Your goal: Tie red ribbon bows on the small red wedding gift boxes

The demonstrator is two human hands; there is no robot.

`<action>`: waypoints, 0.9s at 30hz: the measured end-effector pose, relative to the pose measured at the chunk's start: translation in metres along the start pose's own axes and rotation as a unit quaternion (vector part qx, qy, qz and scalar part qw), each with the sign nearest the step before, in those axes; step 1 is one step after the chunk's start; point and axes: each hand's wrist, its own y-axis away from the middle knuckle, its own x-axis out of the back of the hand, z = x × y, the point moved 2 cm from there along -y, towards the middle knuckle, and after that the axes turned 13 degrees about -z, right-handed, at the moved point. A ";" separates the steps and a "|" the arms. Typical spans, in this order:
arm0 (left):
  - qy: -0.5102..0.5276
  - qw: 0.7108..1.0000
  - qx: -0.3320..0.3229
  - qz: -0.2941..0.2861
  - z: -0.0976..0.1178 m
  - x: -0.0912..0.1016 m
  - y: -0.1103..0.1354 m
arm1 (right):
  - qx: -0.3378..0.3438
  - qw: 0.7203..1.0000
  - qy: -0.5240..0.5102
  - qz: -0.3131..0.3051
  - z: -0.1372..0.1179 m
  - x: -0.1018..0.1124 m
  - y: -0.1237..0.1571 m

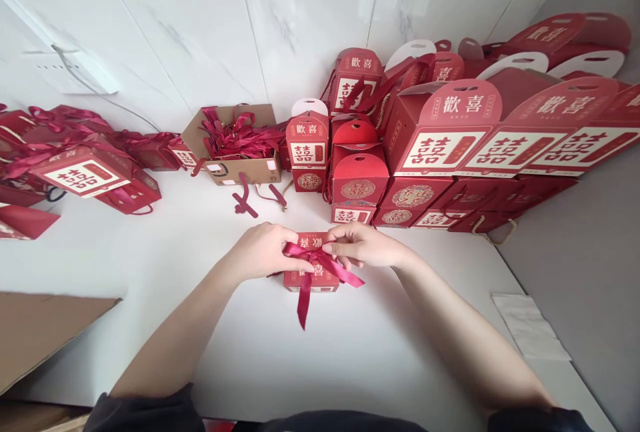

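Observation:
A small red gift box (295, 280) with gold and white lettering lies on the white table in front of me. On top of it a dark pink satin ribbon (303, 305) is looped into a bow, its two tails spreading toward me and to the right. My left hand (267, 252) pinches the bow's left loop between thumb and fingers. From the other side my right hand (357, 245) grips the right loop close to the knot, thumb and forefinger pressed together. Both hands partly cover the top of the box.
Stacked red gift boxes (450, 132) stand at the back right. An open cardboard box (250, 171) holds many ribbons, with loose ribbon pieces (245, 204) before it. Ribboned boxes (83, 175) crowd the left. A cardboard flap (50, 325) juts in at lower left; a white sheet (530, 325) lies right.

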 end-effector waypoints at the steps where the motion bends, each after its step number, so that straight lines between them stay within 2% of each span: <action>1: 0.001 1.000 0.009 -0.005 -0.001 0.001 0.000 | 0.008 1.000 0.011 0.006 0.000 0.002 0.000; 8: 0.008 0.999 0.027 -0.036 0.000 0.003 0.001 | 0.053 0.998 -0.018 0.004 0.011 0.007 -0.005; 16: 0.011 0.999 0.032 -0.036 -0.004 0.001 -0.001 | 0.077 0.996 -0.045 0.022 0.020 0.006 -0.009; 18: 0.031 0.998 0.018 -0.047 -0.006 0.002 0.000 | 0.069 0.996 -0.054 0.023 0.020 0.006 -0.008; 21: 0.115 0.989 -0.031 -0.084 -0.006 0.006 0.004 | 0.055 0.997 -0.048 0.029 0.018 0.006 -0.007; 23: 0.171 0.981 -0.064 -0.062 -0.005 0.009 0.006 | 0.050 0.998 -0.019 0.035 0.015 0.005 -0.005; 27: 0.160 0.980 -0.089 0.078 0.000 0.006 0.002 | 0.052 0.997 0.030 0.056 0.008 0.002 -0.003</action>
